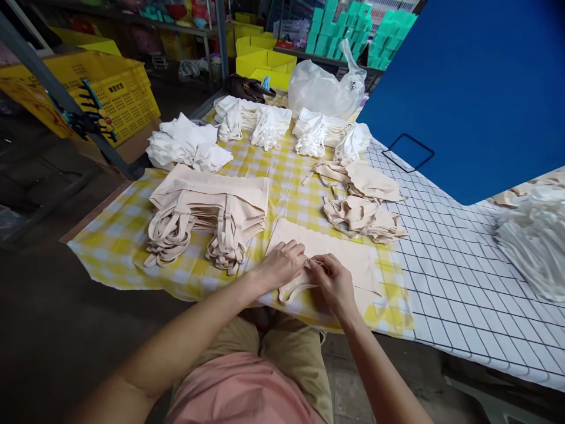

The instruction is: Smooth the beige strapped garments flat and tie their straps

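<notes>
Workroom with loaded shelving at the back. A yellow-and-white checked tablecloth (286,194) is covering the near tabletop; a white sheet with black grid lines (441,265) is extending to its right. Landmark: the folded beige garment stack with bunched straps (220,194).

Behind the stack, a loose heap of white cloth (183,141) is lying; farther back and rightward, two tidy stacks of white strapped garments (260,118) are sitting side by side, a translucent plastic bag (324,85) bulging beyond them. A yellow perforated plastic crate (119,88) is standing off the table, behind and left of the stack. Well right of the stack, crumpled beige cloth pieces (364,218) are lying heaped.

Just right of the stack, a flat beige cloth garment (342,247) is lying spread. The right hand (333,280) is pinching a thin pale strip of it, thumb and forefinger together. The left hand (288,262) is resting on it, nearer the stack, fingers curling; cannot tell whether they are gripping.
</notes>
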The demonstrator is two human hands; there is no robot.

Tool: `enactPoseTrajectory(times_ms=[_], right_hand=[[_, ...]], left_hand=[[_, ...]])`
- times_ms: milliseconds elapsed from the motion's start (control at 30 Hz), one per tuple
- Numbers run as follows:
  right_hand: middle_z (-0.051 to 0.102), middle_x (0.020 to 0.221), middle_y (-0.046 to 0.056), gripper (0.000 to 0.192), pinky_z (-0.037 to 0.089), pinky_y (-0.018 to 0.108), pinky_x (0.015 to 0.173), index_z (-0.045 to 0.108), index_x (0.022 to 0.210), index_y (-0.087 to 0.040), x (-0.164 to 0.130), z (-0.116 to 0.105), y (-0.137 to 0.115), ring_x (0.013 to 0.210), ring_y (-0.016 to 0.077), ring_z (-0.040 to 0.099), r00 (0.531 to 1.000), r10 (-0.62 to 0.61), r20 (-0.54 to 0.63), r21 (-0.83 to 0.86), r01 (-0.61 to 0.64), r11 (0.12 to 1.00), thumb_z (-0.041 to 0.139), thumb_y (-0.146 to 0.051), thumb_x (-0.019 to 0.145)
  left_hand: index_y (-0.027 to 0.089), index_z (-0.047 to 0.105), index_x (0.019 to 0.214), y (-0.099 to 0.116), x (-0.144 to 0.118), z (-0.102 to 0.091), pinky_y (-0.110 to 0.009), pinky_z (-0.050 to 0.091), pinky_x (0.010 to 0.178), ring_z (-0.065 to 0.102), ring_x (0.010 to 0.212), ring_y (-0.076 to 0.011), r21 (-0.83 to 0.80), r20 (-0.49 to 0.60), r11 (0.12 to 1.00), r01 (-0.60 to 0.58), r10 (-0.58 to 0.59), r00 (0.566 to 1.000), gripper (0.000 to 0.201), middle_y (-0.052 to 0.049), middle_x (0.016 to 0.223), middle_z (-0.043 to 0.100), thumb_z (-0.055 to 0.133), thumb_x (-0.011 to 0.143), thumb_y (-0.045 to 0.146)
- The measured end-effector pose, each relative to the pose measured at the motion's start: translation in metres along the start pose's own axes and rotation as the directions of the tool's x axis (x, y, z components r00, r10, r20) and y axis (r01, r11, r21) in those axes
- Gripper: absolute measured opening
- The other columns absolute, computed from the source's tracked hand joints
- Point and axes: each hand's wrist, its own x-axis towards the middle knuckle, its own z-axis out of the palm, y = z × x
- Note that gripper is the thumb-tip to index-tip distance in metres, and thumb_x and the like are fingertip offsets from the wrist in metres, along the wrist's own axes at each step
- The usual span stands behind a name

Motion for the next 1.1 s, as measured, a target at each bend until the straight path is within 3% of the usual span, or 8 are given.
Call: enactPoseTrajectory(times_ms=[167, 300, 433, 633, 900, 1100], right_hand=[[0.065, 0.074, 0.007, 0.031, 0.043, 0.029, 0.064, 0.063, 0.075, -0.016, 0.004, -0.001, 0.000, 0.069, 0.0189, 0.058, 0.994, 0.102, 0.026, 0.110, -0.105, 0.988, 0.056, -0.046, 0.073], [0.066, 0.073, 0.006, 0.029, 0.042, 0.028, 0.062, 0.064, 0.074, -0.016, 0.008, -0.002, -0.005, 0.067, 0.0183, 0.057, 0.996, 0.089, 0.033, 0.109, -0.092, 0.990, 0.057, -0.045, 0.071], [0.066, 0.074, 0.005, 0.024, 0.042, 0.028, 0.063, 0.065, 0.073, -0.017, 0.015, 0.000, -0.008, 0.068, 0.0178, 0.057, 0.997, 0.053, 0.056, 0.088, -0.057, 0.994, 0.055, -0.039, 0.073], [0.066, 0.072, 0.004, 0.021, 0.040, 0.026, 0.060, 0.068, 0.073, -0.018, 0.026, 0.003, -0.004, 0.063, 0.0160, 0.056, 0.994, -0.014, 0.109, -0.045, 0.019, 0.999, 0.053, -0.033, 0.074], [0.068, 0.072, 0.004, 0.021, 0.041, 0.026, 0.059, 0.068, 0.075, -0.018, 0.028, 0.004, -0.003, 0.063, 0.0163, 0.058, 0.994, 0.017, 0.111, -0.086, -0.007, 0.996, 0.054, -0.033, 0.073], [0.068, 0.072, 0.004, 0.018, 0.039, 0.024, 0.059, 0.068, 0.072, -0.018, 0.028, 0.002, -0.006, 0.062, 0.0155, 0.058, 0.994, -0.040, 0.105, -0.200, 0.061, 0.978, 0.053, -0.028, 0.075]], left_hand=[[0.014, 0.059, 0.089, -0.004, 0.003, 0.005, -0.032, 0.043, 0.078, 0.050, 0.092, -0.0199, -0.044, -0.064, 0.998, 0.036, -0.039, 0.997, 0.011, -0.006, 0.094, 0.056, 0.050, 0.084, 0.015], [0.016, 0.062, 0.082, -0.010, 0.007, 0.010, -0.029, 0.043, 0.078, 0.050, 0.088, -0.0175, -0.215, -0.087, 0.967, 0.133, -0.155, 0.984, 0.009, -0.004, 0.088, 0.055, 0.053, 0.083, 0.016], [0.015, 0.064, 0.076, -0.015, 0.010, 0.010, -0.028, 0.042, 0.077, 0.050, 0.085, -0.0168, -0.294, -0.062, 0.947, 0.132, -0.156, 0.986, 0.011, -0.004, 0.084, 0.055, 0.056, 0.083, 0.019], [0.014, 0.064, 0.076, -0.018, 0.012, 0.007, -0.028, 0.042, 0.077, 0.049, 0.085, -0.0176, -0.291, -0.033, 0.946, 0.146, -0.162, 0.986, 0.012, -0.004, 0.084, 0.055, 0.056, 0.083, 0.019], [0.013, 0.064, 0.078, -0.019, 0.014, 0.011, -0.028, 0.042, 0.077, 0.048, 0.086, -0.0183, -0.265, -0.018, 0.951, 0.162, -0.173, 0.985, 0.013, -0.005, 0.086, 0.056, 0.055, 0.083, 0.020], [0.013, 0.064, 0.076, -0.018, 0.014, 0.013, -0.028, 0.042, 0.076, 0.048, 0.084, -0.0181, -0.276, -0.033, 0.947, 0.162, -0.178, 0.983, 0.014, -0.005, 0.085, 0.056, 0.054, 0.083, 0.020]])
